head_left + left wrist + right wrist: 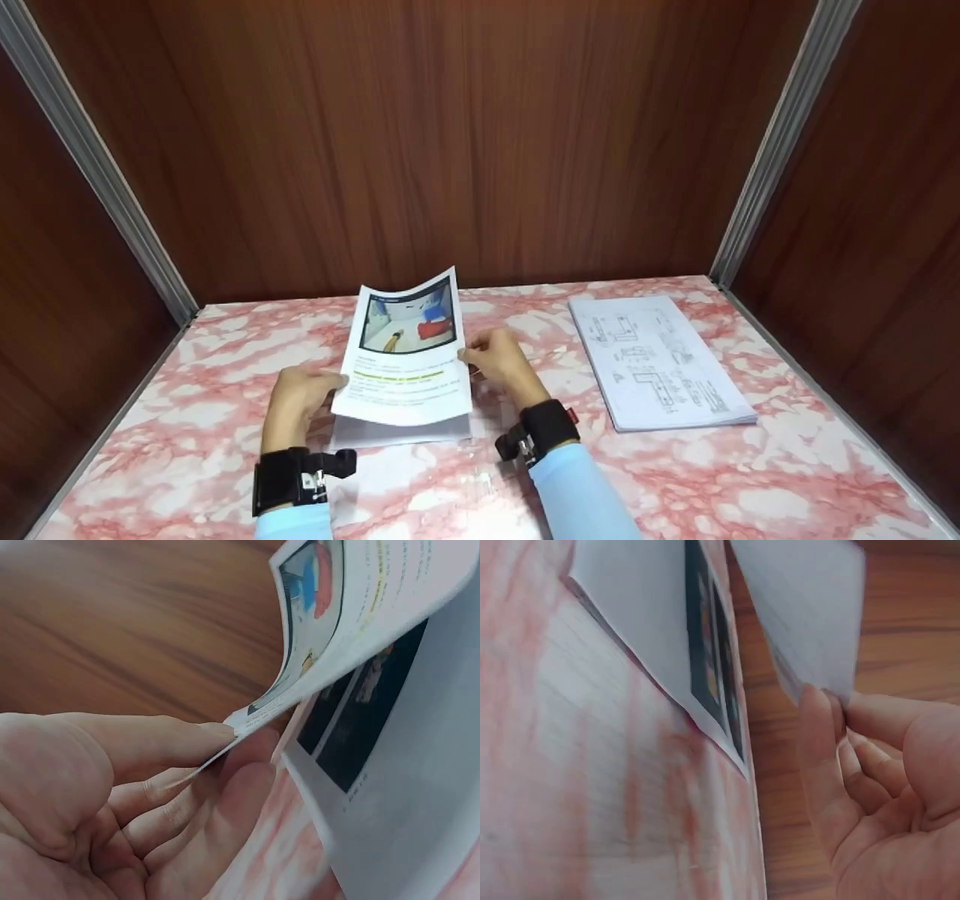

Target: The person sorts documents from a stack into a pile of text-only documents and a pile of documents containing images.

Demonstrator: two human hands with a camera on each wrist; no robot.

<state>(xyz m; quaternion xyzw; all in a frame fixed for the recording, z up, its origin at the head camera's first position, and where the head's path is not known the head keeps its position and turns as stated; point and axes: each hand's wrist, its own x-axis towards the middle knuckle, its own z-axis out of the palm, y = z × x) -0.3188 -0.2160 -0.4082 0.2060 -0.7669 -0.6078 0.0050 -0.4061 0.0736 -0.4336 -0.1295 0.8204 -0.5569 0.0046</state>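
A printed sheet of paper (405, 382) with a colour picture and a yellow highlighted line is held up, bowed, over a paper stack (405, 433). My left hand (298, 390) pinches its left edge between thumb and fingers. The right hand (501, 361) pinches the opposite edge. In the left wrist view the sheet (390, 592) curves away from the thumb, and dark pictures show on the stack's top page (405, 787). From the right wrist, the sheet's pale back (810, 607) is seen apart from the stack (630, 607) lying below.
To the right lies a second paper stack (660, 367) printed with line drawings. The red and white marbled table (225, 420) is bounded by brown wood-grain panels (450, 150) at the back and sides, with metal posts (780, 142) at the corners.
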